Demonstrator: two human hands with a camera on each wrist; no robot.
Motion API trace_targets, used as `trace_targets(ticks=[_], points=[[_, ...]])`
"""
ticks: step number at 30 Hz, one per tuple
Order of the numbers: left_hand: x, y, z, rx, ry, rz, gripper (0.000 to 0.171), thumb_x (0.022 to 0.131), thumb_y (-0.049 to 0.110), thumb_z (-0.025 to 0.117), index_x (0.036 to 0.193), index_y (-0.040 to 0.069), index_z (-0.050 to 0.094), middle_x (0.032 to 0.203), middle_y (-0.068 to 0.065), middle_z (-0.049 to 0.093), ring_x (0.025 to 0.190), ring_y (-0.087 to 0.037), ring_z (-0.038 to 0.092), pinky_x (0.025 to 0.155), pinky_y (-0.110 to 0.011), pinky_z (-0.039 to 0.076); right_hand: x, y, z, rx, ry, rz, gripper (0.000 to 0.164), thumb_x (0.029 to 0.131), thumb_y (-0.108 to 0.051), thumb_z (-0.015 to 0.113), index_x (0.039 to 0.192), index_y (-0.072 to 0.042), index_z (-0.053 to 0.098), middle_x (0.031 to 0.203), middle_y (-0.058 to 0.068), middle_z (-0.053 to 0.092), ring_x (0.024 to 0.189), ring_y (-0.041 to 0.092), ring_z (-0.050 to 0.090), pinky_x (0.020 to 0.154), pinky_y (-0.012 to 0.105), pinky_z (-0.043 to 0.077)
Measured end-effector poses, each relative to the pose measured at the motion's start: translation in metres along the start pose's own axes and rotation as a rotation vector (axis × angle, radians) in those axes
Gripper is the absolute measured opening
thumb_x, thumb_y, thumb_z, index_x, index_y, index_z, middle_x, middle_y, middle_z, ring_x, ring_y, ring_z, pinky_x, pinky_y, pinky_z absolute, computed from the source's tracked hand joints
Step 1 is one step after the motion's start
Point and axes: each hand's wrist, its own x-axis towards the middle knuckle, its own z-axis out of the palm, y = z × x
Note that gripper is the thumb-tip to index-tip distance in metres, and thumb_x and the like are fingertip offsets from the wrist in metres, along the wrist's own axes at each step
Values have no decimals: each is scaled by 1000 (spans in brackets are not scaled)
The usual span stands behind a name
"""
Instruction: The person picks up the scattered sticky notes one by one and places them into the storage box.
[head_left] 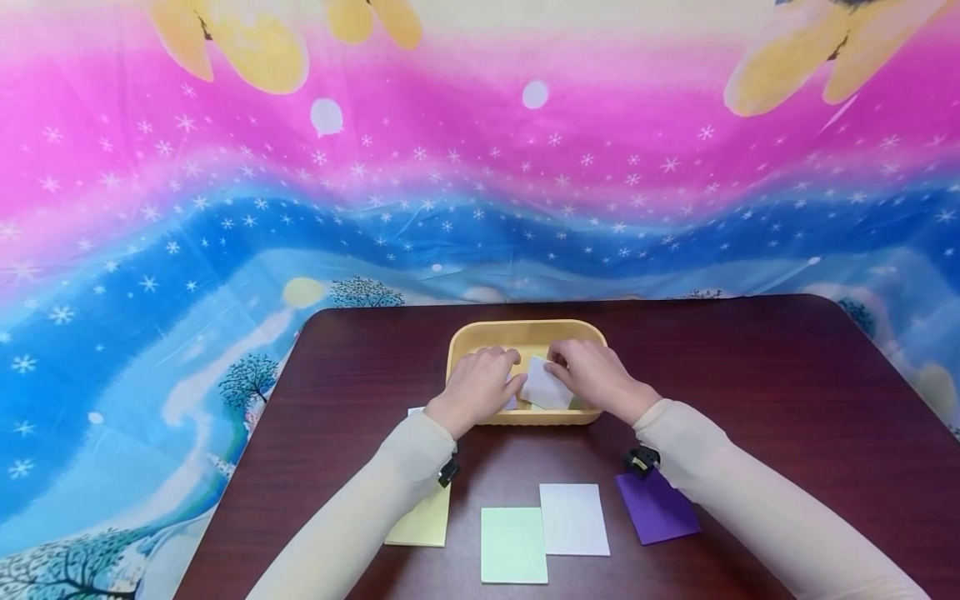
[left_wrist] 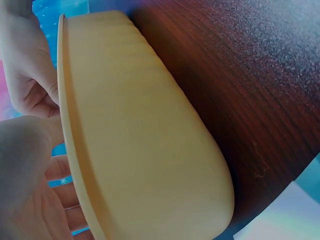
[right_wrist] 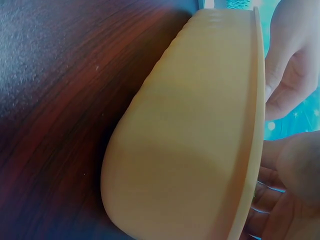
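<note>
A yellow basket [head_left: 540,326] stands toward the far side of the dark red-brown table, and both hands reach in over its near rim. The right hand [head_left: 596,375] pinches a tilted white note pad [head_left: 546,387] at its upper right edge, inside the basket. To its left, the left hand [head_left: 480,383] hangs over the basket with fingers loosely bent and thumb apart from the forefinger, close to the pad's left side. Under the left thumb a pale lilac piece [head_left: 512,403] shows. From both wrist views, the basket wall [left_wrist: 135,130] hides the fingertips and the pad.
Closer to the person lie a yellow note pad [head_left: 420,521], a light green pad [head_left: 514,546], another white pad [head_left: 574,519] touching the green one, and a purple pad [head_left: 658,508]. The sleeves partly cover the yellow and purple pads. A patterned cloth [head_left: 480,167] hangs behind the table.
</note>
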Motion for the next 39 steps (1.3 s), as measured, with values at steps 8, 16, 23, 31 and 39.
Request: trace_targets(ticks=[8,16,23,31,39], points=[[0,0,0,6,2,4,34,93,38,50,112,14,65,95,-2,66,82,-19,61,68,-35,50,1,1,-3,-6,-23,24,16,88,-28,63,92,-14,69,77,-5,63,59,9,51,48,30,42],[0,1,0,5,-13,0,36,93,40,50,113,14,64,97,-2,66,84,-19,61,69,-35,50,1,1,-4,-18,-48,58,30,87,-36,62,98,-11,71,88,0,69,59,7,53,48,29,43],[0,1,-1,13,-9,5,36,93,41,50,112,14,65,94,-2,66,82,-19,61,68,-35,50,1,2,-4,-34,-94,79,35,86,-39,62,103,-9,71,94,4,70,60,9,53,49,30,44],[0,2,-1,20,-6,8,36,93,40,50,112,14,65,93,-2,66,81,-19,61,67,-35,50,2,3,-4,-45,-126,82,32,87,-40,60,97,-11,69,77,-1,62,57,11,49,48,32,41],[0,2,0,23,-18,10,38,93,42,50,115,15,63,98,-2,66,85,-19,62,69,-35,51,-1,5,-5,-50,-142,86,47,87,-43,58,113,-5,68,109,9,68,91,19,63,71,43,51]])
